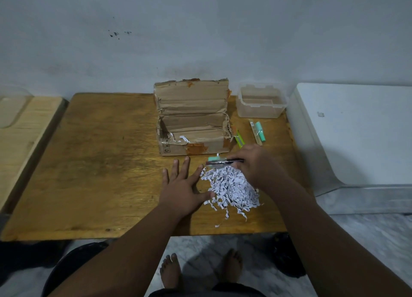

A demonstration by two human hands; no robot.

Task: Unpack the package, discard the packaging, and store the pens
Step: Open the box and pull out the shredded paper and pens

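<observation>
Wide wooden table (pixel 100 162) fills the scene, pushed up against a pale wall. At its far edge sits the cardboard box (pixel 192 122), flaps up, opened, nearly emptied, only a scrap of paper showing inside. To the right of it, the clear plastic container (pixel 261 103) stands open and looks empty, not one pen in it yet by my read.

Down to the middle ground: a heap of shredded paper (pixel 231 188) lies on the table in front of the box, between the two hands. The left hand (pixel 184 188) is spread flat and wide on the wood, its thumb touching the left edge of the heap, holding nothing. The right hand (pixel 256 165) is closed on a dark pen (pixel 224 162) just over the heap's far edge, and a mint-green piece pokes out beside it; what that is, I cannot tell.

Here is the hinge. That pen's long axis runs left to right, tip pointing left, and the container lies beyond and slightly right of the right hand, which is far nearer to it than the left.

Smaller things: a green pen (pixel 240 138) lies beside the box, and a mint highlighter (pixel 260 131) lies touching a tan pen (pixel 255 132) just in front of the container. Those wait to be stored.
</observation>
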